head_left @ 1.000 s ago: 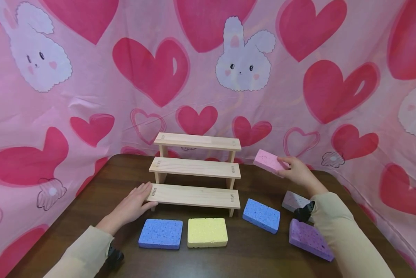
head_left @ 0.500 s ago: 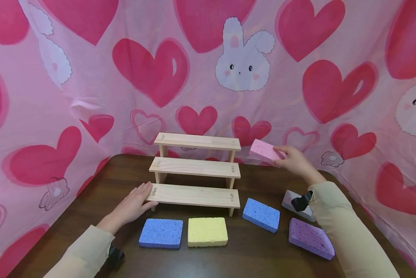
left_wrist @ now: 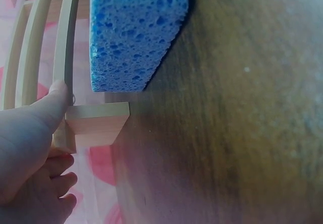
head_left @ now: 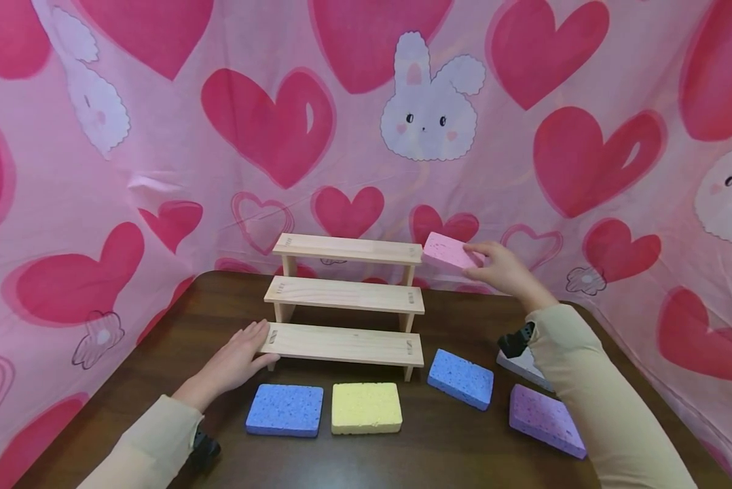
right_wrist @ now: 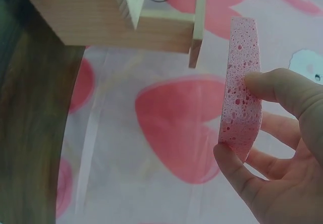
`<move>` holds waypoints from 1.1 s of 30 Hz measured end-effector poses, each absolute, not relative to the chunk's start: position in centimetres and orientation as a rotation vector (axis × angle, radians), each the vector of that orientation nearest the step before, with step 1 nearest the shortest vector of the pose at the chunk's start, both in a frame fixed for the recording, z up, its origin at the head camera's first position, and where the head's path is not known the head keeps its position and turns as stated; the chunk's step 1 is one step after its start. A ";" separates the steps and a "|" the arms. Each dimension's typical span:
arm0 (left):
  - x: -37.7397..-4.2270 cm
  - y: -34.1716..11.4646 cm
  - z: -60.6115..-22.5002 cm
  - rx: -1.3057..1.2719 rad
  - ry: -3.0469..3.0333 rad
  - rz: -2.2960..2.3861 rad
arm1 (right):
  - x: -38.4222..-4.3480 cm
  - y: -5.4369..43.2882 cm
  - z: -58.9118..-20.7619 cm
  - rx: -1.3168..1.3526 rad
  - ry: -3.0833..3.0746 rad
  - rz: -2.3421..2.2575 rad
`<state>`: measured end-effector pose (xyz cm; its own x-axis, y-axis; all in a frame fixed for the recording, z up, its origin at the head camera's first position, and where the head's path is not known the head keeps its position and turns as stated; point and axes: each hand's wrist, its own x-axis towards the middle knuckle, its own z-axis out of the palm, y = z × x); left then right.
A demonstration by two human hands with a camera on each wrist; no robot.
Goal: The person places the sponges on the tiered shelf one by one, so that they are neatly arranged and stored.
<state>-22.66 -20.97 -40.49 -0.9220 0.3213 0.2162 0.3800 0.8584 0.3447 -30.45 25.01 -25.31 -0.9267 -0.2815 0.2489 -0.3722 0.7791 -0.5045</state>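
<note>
A pink sponge [head_left: 450, 251] is pinched between the thumb and fingers of my right hand [head_left: 499, 268], held in the air at the right end of the top step. In the right wrist view the pink sponge [right_wrist: 241, 77] shows its pitted long side, apart from the shelf. My left hand [head_left: 234, 356] holds the left end of the bottom step of a three-step wooden shelf [head_left: 344, 343]. The left wrist view shows the thumb [left_wrist: 53, 105] along the step's front edge, the other fingers around its end. All three steps are bare.
On the dark wooden table [head_left: 341, 468], a blue sponge [head_left: 284, 410] and a yellow sponge [head_left: 366, 407] lie before the shelf. Another blue sponge [head_left: 460, 379], a purple sponge [head_left: 546, 420] and a pale greyish sponge [head_left: 527, 367], partly hidden by the right forearm, lie right. A heart-patterned cloth [head_left: 366, 163] hangs behind.
My right hand has carried the pink sponge up and left, from beside the shelf to the top step's right end. The left hand keeps its place on the bottom step.
</note>
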 end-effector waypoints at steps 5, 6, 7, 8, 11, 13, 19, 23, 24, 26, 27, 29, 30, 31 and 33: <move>-22.7 -21.0 -40.5 -0.546 -2.889 -0.588 | -30.7 23.6 -24.8 0.553 -2.808 0.828; -22.7 -21.0 -40.5 -0.546 -2.891 -0.590 | -30.8 23.3 -24.7 0.554 -2.810 0.830; -22.7 -21.0 -40.5 -0.547 -2.892 -0.592 | -30.9 23.0 -24.7 0.550 -2.813 0.830; -22.7 -21.0 -40.5 -0.546 -2.894 -0.593 | -31.0 22.7 -24.6 0.551 -2.812 0.836; -22.7 -21.0 -40.4 -0.542 -2.904 -0.597 | -31.3 21.8 -24.5 0.575 -2.799 0.830; -22.7 -21.0 -40.4 -0.539 -2.910 -0.600 | -31.4 21.2 -24.4 0.591 -2.791 0.827; -22.7 -20.9 -40.3 -0.541 -2.915 -0.606 | -31.8 19.5 -24.2 0.612 -2.805 0.808; -22.7 -21.0 -40.3 -0.537 -2.915 -0.606 | -31.9 18.3 -23.9 0.639 -2.806 0.795; -22.7 -21.0 -40.4 -0.536 -2.916 -0.605 | -32.0 18.0 -23.9 0.649 -2.805 0.793; -22.8 -21.0 -40.4 -0.533 -2.917 -0.601 | -32.0 17.5 -23.8 0.663 -2.805 0.792; -22.8 -21.0 -40.4 -0.533 -2.918 -0.601 | -32.0 17.2 -23.8 0.662 -2.812 0.796; -22.8 -21.0 -40.5 -0.533 -2.918 -0.601 | -32.0 16.7 -23.7 0.657 -2.817 0.802; -22.8 -21.0 -40.5 -0.534 -2.918 -0.600 | -32.0 16.4 -23.7 0.653 -2.822 0.810; -22.8 -21.0 -40.5 -0.534 -2.918 -0.598 | -32.0 16.2 -23.7 0.645 -2.826 0.819; -22.8 -21.0 -40.5 -0.537 -2.918 -0.597 | -32.0 15.7 -23.8 0.632 -2.831 0.838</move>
